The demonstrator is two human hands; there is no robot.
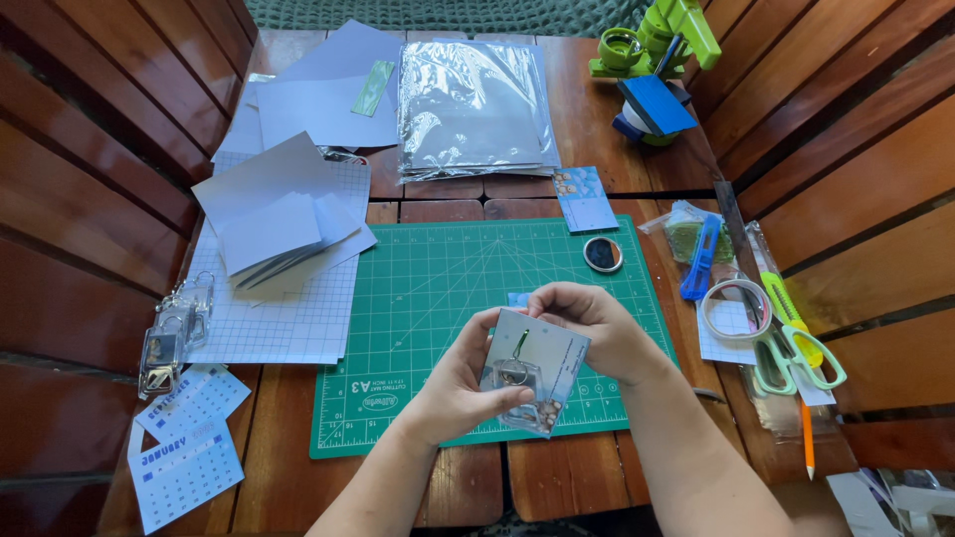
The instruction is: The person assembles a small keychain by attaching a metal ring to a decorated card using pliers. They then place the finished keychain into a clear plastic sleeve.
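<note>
Home craft corner, likely patio. Slatted wooden tabletop (557,477) flanked by slatted wooden benches (90,179). Green cutting mat (438,288), stacks of paper sheets (288,209), clear plastic sleeves (473,104), scissors (786,358), tape roll (734,308), blue craft knife (701,259), small calendar cards (184,447).

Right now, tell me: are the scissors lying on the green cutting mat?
No, the scissors lie on the wooden table, right of the cutting mat.
</note>
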